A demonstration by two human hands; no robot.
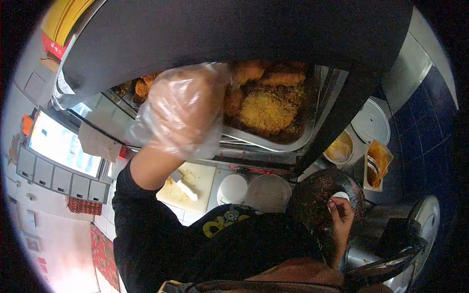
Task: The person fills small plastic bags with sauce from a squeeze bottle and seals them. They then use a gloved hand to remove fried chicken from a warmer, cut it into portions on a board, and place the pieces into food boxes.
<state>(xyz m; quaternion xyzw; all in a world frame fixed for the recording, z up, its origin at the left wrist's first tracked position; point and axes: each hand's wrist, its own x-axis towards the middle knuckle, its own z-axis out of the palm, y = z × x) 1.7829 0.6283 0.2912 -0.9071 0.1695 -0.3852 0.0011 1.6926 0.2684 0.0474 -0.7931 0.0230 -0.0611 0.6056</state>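
Observation:
My left hand [183,110], in a clear plastic glove, reaches into a dark-framed display case. It is over the near left part of a metal tray [281,145] of fried food [281,78], its fingers hidden by the crinkled glove and the angle. Yellow crumbs [268,112] lie heaped on dark food in that tray. Lower right, my bare right hand [340,215] pinches a small white rounded object [341,196] between thumb and fingers. That object overlaps a wide black stone mortar [315,195] with reddish-brown flecks.
Beneath the case are a cutting board [198,180] with a white-handled knife [186,189], a round white container [233,188] and a clear lid [267,193]. To the right stand a tub [339,149], a white lid [371,122] and an opened packet [378,163] in a box.

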